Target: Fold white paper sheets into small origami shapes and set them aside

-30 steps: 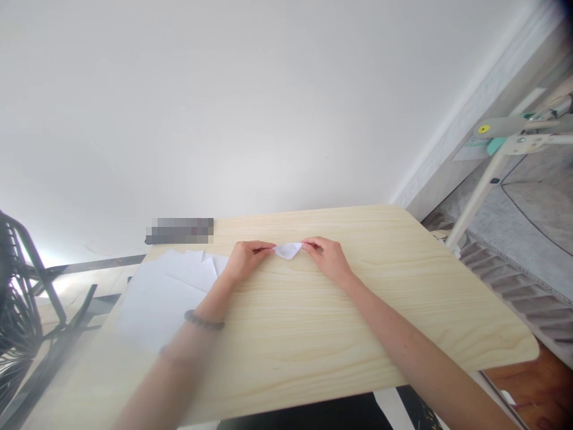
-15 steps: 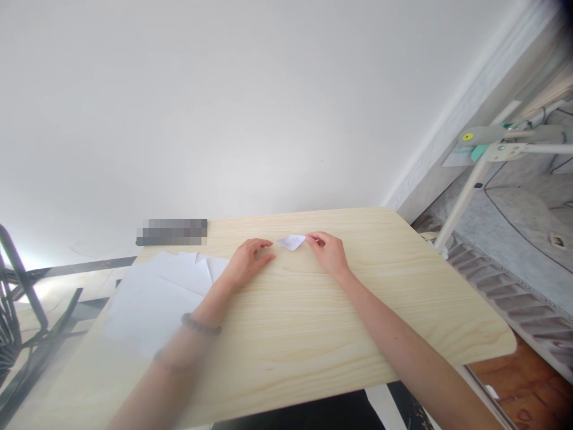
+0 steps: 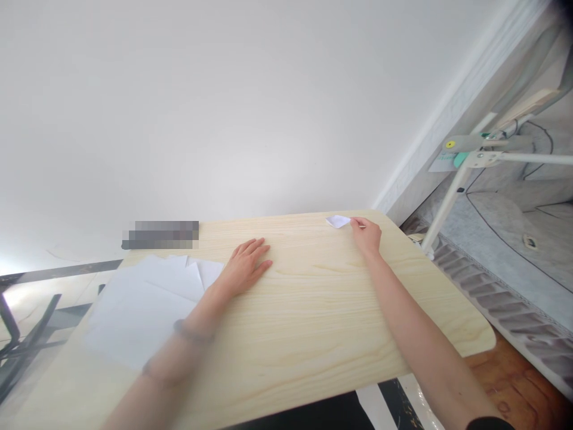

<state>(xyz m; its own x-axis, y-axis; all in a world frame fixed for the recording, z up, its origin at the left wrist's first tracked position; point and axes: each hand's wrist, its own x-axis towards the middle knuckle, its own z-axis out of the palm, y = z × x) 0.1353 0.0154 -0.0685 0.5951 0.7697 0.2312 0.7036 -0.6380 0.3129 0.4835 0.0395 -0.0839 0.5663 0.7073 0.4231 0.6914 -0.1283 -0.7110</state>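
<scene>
Near the far right part of the table, my right hand [image 3: 367, 236] pinches one corner of a small folded piece of white paper [image 3: 338, 221]. The folded paper points leftward from my fingertips, close to the table's back edge. Palm down on the wood, my left hand [image 3: 248, 264] has its fingers spread and holds nothing. Beside its wrist lie several loose white paper sheets [image 3: 134, 304], overlapping each other and partly covered by my left forearm. A dark bracelet circles that wrist.
The light wooden table [image 3: 308, 322] stands against a white wall [image 3: 268, 107]. A blurred-out dark object [image 3: 161, 235] lies at its back left. To the right are a white metal frame [image 3: 447, 203] and a grey-covered bed [image 3: 501, 233]; dark metal legs [image 3: 31, 340] show at the left.
My right hand has carried the folded paper rightward and back toward the table's far edge. My left hand has flattened onto the table, fingers spread. The view has shifted slightly.
</scene>
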